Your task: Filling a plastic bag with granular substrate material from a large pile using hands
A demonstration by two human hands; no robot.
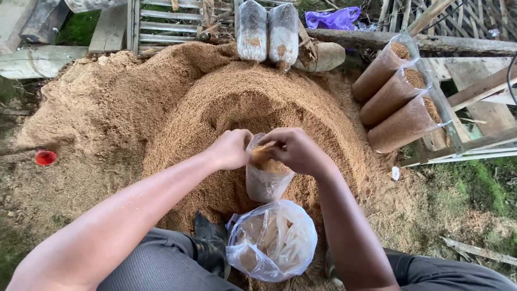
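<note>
Hands, left (pixel 232 149) and right (pixel 293 151), grip a clear bag (pixel 264 180) (partly sawdust-filled) over the sawdust heap (pixel 177 108)

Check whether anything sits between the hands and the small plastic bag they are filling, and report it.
Nothing visible does. The left hand grips the rim of the small plastic bag, and the right hand is at its mouth, over the sawdust inside. The bundle of empty bags lies nearer the person, apart from them.

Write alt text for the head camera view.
Two bare hands, left hand and right hand, hold open a small clear plastic bag partly filled with sawdust, over a large sawdust pile. A bundle of empty bags lies below; three packed bags lean at right.
</note>
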